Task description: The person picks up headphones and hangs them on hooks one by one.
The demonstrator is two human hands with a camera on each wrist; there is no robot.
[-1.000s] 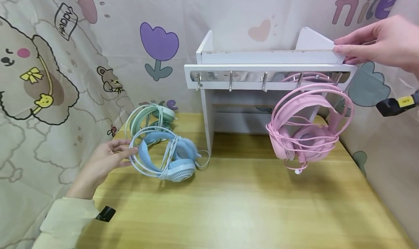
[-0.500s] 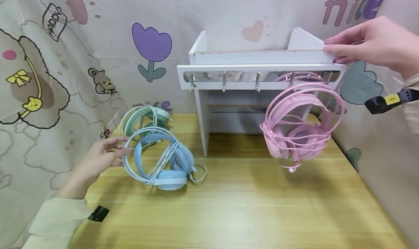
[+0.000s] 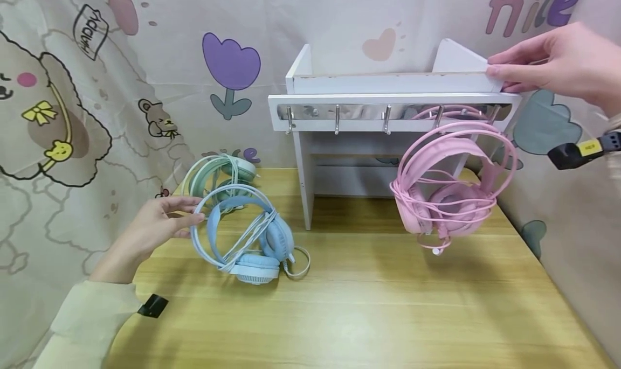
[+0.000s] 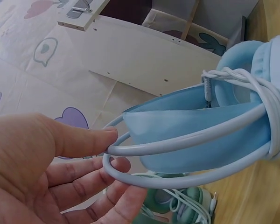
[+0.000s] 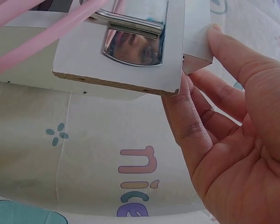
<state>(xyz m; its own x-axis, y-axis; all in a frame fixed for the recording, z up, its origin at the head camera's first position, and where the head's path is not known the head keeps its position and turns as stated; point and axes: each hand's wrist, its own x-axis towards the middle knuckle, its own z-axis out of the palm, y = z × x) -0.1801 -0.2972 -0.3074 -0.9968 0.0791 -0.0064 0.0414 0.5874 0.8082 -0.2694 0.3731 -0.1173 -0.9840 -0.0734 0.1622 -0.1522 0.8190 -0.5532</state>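
Note:
Light-blue headphones (image 3: 277, 238), their pale cord wound round the band, are pinched at the headband by my left hand (image 3: 162, 226). In the left wrist view, the thumb lies over the thin outer bands (image 4: 186, 142) and the fingers lie beneath. Whether the ear cups touch the table cannot be told. My right hand (image 3: 558, 67) grips the upper right corner of a white shelf rack (image 3: 388, 83), thumb in front. From the rack's right-hand hooks hang pink headphones (image 3: 412, 207). Green headphones (image 3: 242, 168) stand behind the blue pair, partly hidden by it.
The rack's front rail carries several metal hooks (image 3: 338, 119). A wooden table (image 3: 349, 304) lies under everything, with a printed curtain (image 3: 160, 46) behind and at both sides. One end of the rail (image 5: 130, 74) shows close up in the right wrist view.
The blue headphones have tilted in my left hand, their ear cups swinging down toward the front. My right hand has stayed on the rack's corner, and the head view has shifted slightly.

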